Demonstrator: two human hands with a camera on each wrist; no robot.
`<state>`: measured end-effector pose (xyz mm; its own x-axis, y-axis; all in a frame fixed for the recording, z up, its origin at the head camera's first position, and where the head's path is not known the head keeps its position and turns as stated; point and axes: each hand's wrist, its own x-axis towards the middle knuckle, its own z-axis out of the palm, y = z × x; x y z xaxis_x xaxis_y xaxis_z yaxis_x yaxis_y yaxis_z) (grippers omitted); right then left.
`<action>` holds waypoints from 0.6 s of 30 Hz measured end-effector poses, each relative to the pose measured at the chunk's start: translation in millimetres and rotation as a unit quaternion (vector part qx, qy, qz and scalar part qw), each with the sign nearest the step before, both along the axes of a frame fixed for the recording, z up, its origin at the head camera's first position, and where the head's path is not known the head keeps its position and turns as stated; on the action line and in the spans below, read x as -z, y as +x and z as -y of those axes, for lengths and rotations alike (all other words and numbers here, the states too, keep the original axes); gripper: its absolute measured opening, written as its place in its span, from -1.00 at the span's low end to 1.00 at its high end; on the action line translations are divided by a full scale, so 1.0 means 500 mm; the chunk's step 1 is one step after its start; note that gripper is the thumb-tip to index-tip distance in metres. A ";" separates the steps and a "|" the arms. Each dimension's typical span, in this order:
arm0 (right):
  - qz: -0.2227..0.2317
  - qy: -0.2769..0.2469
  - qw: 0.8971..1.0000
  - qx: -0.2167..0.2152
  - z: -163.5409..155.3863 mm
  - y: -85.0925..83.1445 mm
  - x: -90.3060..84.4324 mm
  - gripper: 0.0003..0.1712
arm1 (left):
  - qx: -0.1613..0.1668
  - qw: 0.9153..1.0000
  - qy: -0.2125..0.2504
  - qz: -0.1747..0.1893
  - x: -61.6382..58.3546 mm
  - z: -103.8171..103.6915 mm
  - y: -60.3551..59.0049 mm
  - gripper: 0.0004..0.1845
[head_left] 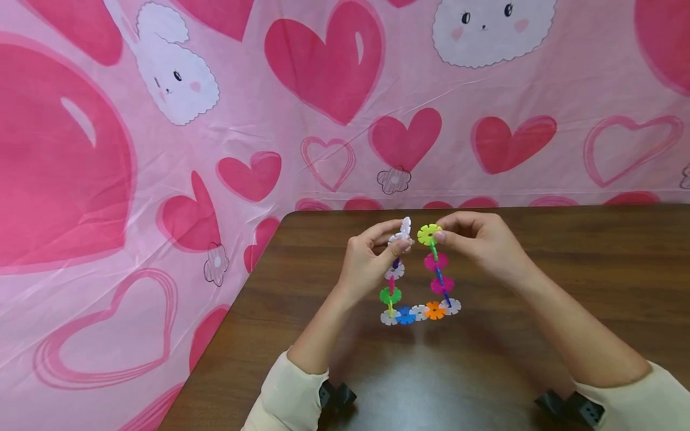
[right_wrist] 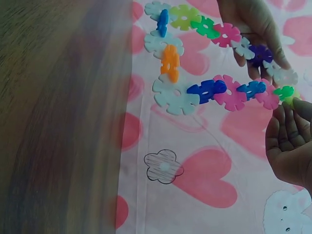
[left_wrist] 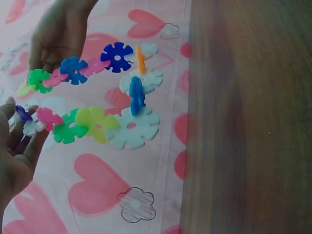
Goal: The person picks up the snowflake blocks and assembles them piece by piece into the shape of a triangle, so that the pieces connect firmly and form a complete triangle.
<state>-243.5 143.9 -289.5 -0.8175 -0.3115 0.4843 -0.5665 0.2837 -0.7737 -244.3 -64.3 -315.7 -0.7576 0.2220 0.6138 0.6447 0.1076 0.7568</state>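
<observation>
A chain of notched plastic flower discs (head_left: 435,310) hangs in a U shape between the two hands, over the table. My left hand (head_left: 366,263) pinches white discs (head_left: 400,239) at one end, between thumb and fingers. At the opposite end, my right hand (head_left: 493,245) holds a yellow disc (head_left: 429,234) by its edge. The two ends are close together, with a small gap between them. White, blue and orange discs form the bottom stretch. In the right wrist view, pink discs (right_wrist: 230,92) linked by blue ones run up toward the right hand's fingers.
The brown wood-grain table (head_left: 593,257) extends beneath both arms. Behind it hangs a pink cloth (head_left: 334,161) printed with hearts and white animal faces. Black devices (head_left: 336,395) are worn by the cream sleeves.
</observation>
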 end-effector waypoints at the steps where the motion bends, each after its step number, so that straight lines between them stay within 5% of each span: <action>1: -0.001 0.000 1.000 -0.001 0.001 0.000 0.000 -0.81 | 0.001 1.000 0.002 0.002 0.000 0.000 0.000 -0.66; 18: 0.013 0.019 1.000 -0.017 0.023 -0.002 -0.004 -0.81 | 0.005 1.000 -0.002 0.016 0.001 -0.003 -0.003 -0.66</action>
